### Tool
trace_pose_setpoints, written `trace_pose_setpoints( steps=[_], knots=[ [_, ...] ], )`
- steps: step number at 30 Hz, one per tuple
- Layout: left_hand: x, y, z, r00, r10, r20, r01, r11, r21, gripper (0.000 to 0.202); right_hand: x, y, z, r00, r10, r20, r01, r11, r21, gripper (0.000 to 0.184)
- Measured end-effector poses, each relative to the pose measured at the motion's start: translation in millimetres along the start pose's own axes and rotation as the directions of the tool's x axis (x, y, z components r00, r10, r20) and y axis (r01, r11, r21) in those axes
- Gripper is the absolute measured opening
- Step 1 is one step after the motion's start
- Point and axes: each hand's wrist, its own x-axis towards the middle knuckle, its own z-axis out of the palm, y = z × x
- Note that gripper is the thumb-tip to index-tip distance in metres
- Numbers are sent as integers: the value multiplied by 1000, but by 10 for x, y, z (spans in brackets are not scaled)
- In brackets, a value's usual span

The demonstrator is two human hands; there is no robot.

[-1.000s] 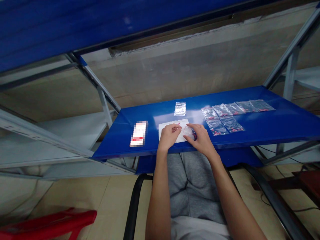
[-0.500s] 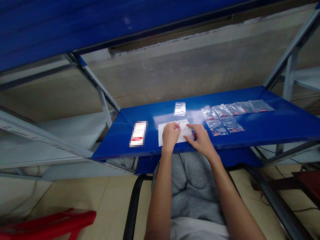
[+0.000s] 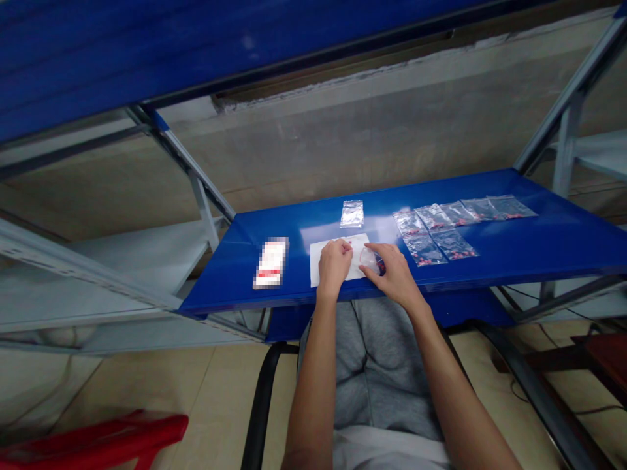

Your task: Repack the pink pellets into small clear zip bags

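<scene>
On a white sheet of paper (image 3: 316,266) at the front of the blue shelf, my left hand (image 3: 336,266) has its fingers drawn together in a pinch. Tiny red pieces (image 3: 350,242) show by its fingertips; what the pinch holds is too small to make out. My right hand (image 3: 392,269) curves thumb and forefinger around a clear plastic zip bag (image 3: 368,257), gripping its edges with the mouth towards my left hand. Some dark red bits lie in this bag, partly covered by the right fingers.
Several clear bags with red pieces (image 3: 424,248) lie in two rows on the right. A stack of flat clear bags (image 3: 352,213) sits behind the paper. A blurred-out white and red item (image 3: 271,262) lies to the left. Metal posts (image 3: 203,202) flank the blue shelf (image 3: 494,261).
The left fingers have curled slightly closer together at the paper, and less red shows by them. My right hand and the bag stay in place.
</scene>
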Motion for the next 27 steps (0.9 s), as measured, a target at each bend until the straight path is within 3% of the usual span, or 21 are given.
trace_pose_setpoints(
  steps=[4,7,10,20,27],
  knots=[
    [-23,46,-59,1000,23,-6,-23,993,-117,6,-1,5,1,1000,7,1,-7,1000,4,44],
    [-82,123,-138,998,15,59,3,954,-300,9,-3,14,4,1000,5,4,-5,1000,9,45],
    [-159,203,-206,992,49,112,-2,924,-383,11,-5,18,3,1000,4,3,-4,1000,16,45],
    [-215,337,-327,967,153,206,-73,934,-351,18,-12,-6,-18,1000,-7,-10,8,998,66,45],
    [-309,370,-411,979,109,170,-54,953,-299,15,-3,-31,-24,998,-6,-61,12,995,94,43]
  ],
)
